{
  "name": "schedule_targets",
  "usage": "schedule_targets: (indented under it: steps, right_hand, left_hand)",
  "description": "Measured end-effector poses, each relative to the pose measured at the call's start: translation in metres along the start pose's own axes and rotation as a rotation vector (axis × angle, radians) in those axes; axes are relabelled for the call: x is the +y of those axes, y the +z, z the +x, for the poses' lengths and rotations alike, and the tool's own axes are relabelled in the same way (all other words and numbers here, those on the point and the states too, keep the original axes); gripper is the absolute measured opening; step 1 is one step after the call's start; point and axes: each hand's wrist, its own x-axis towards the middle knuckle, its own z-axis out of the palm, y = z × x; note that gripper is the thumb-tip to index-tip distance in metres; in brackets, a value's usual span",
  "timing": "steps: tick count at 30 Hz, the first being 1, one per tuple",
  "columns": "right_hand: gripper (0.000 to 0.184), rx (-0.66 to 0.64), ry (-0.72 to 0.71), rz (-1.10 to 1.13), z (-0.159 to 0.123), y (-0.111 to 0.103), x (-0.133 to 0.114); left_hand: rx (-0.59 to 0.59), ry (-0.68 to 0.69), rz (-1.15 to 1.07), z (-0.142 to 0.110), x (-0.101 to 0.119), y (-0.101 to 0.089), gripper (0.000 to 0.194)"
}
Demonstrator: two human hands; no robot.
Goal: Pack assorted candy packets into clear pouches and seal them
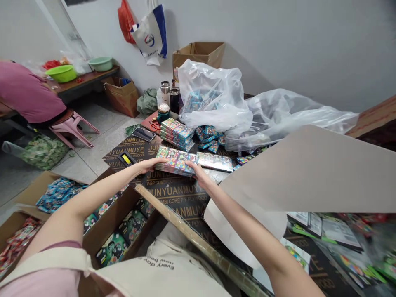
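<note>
Between my two hands is a stack of colourful printed cards (175,161), low over the black plywood table. My left hand (151,165) grips its left end, thumb on top. At the right end my right hand (195,170) is closed on the same stack. Just behind stands another pile of printed cards (176,133). Right of my right hand lies a shiny flat pack (215,162). Small blue packets (210,138) are heaped behind it. The undersides of the fingers are hidden.
A large clear plastic bag (213,95) bulges at the back. A phone (143,134), red scissors (154,125) and a steel flask (165,91) are at the far left. Open cartons (102,231) sit below left. A big pale board (315,173) juts in from the right. A person (31,93) sits nearby.
</note>
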Motion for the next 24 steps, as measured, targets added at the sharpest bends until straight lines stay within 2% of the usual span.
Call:
schedule_targets:
  steps: [2,5,6,8,10,12,14,16,20,24]
  right_hand:
    - [0.075,-0.013,0.047,0.06,-0.014,-0.005,-0.001]
    - [0.11,-0.123,-0.09,0.03,-0.029,-0.014,-0.003]
    - [0.119,-0.17,-0.171,-0.031,-0.033,-0.017,-0.002]
    - [0.13,-0.258,-0.304,-0.193,-0.04,-0.025,-0.001]
    - [0.138,-0.291,-0.36,-0.401,-0.046,-0.032,-0.002]
    - [0.145,-0.257,-0.372,-0.65,-0.051,-0.037,-0.008]
    - [0.145,-0.228,-0.409,-0.88,-0.054,-0.037,-0.018]
    - [0.139,-0.266,-0.478,-1.045,-0.053,-0.032,-0.031]
    - [0.127,-0.351,-0.552,-1.269,-0.047,-0.006,-0.045]
    - [0.116,-0.284,-0.555,-1.414,-0.049,0.021,-0.048]
  left_hand:
    - [-0.055,0.047,-0.039,-0.012,-0.012,0.003,0.05]
    - [-0.139,0.193,-0.069,-0.02,-0.031,0.005,0.07]
    - [-0.134,0.271,-0.04,-0.021,-0.038,0.006,0.08]
    - [-0.052,0.436,0.095,-0.019,-0.055,0.009,0.102]
    - [0.047,0.548,0.276,-0.017,-0.069,0.012,0.12]
    - [0.059,0.603,0.408,-0.014,-0.079,0.016,0.13]
    - [0.014,0.63,0.48,-0.013,-0.083,0.018,0.132]
    - [-0.029,0.639,0.514,-0.01,-0.083,0.021,0.134]
    - [-0.107,0.632,0.538,-0.001,-0.08,0.033,0.14]
    - [-0.046,0.647,0.479,0.002,-0.075,0.045,0.136]
